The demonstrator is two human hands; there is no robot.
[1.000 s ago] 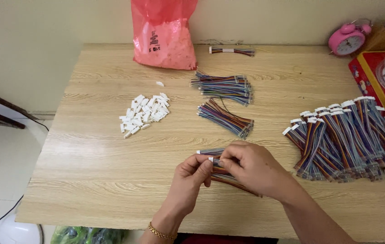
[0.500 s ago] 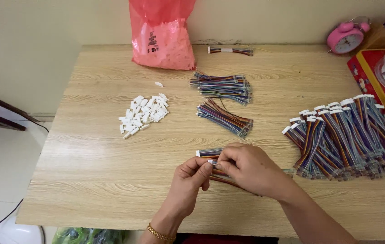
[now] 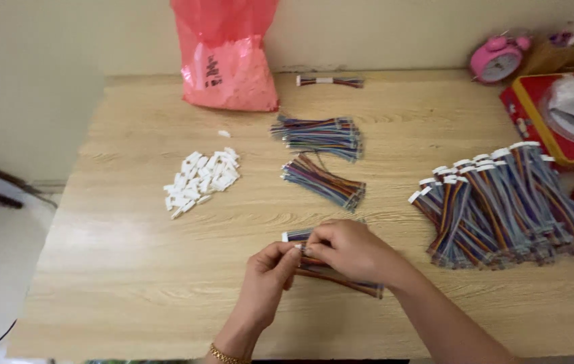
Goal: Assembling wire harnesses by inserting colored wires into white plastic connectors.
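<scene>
Little has changed since the earlier frame: both hands remain low in the centre of the frame, and the white-tipped wire end still pokes out to their left. The left hand point(image 3: 270, 269) rises from the bottom edge, fingers pinched on the wire bundle point(image 3: 341, 280). The right hand point(image 3: 351, 249) comes in from the lower right, fingers closed over the same bundle, which slants to the lower right just over the table point(image 3: 132, 269). White connectors point(image 3: 201, 180) lie at centre left.
</scene>
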